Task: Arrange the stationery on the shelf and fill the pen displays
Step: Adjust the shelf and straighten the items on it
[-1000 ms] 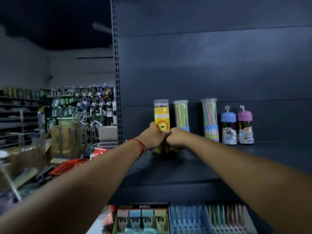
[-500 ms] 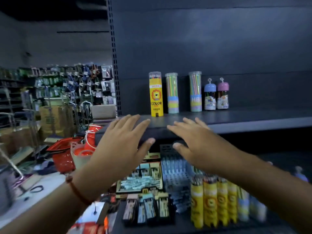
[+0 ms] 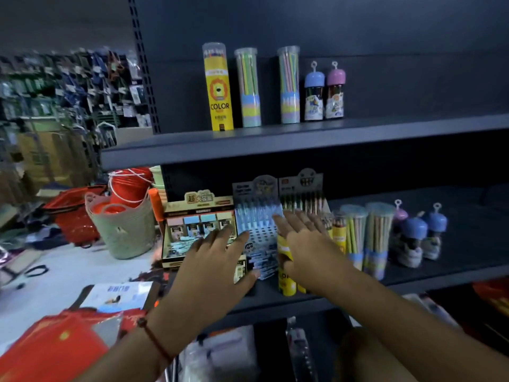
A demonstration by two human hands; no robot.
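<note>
On the upper shelf (image 3: 275, 144) stand a yellow COLOR pencil tube (image 3: 219, 89), two clear pastel pencil tubes (image 3: 249, 89), and two small capped bottles (image 3: 325, 92). The lower shelf (image 3: 413, 277) holds a boxed stationery display (image 3: 192, 224), a blue pen display (image 3: 259, 221), a dark pen display (image 3: 301, 194), yellow tubes (image 3: 286, 282), pastel tubes (image 3: 369, 238) and capped bottles (image 3: 416, 238). My left hand (image 3: 217, 268) hovers with spread fingers in front of the boxed display. My right hand (image 3: 308, 249) is spread over the yellow tubes. Neither holds anything.
To the left stand a green basket (image 3: 124, 232) with red buckets and red shopping baskets (image 3: 71, 213) on the pale floor. Red packages (image 3: 55, 348) lie at the lower left. Wrapped goods (image 3: 228, 354) sit under the lower shelf. Blurred racks fill the far left.
Both hands let go of the yellow COLOR tube on the upper shelf, opened, and came down to the lower shelf. The view tilted downward.
</note>
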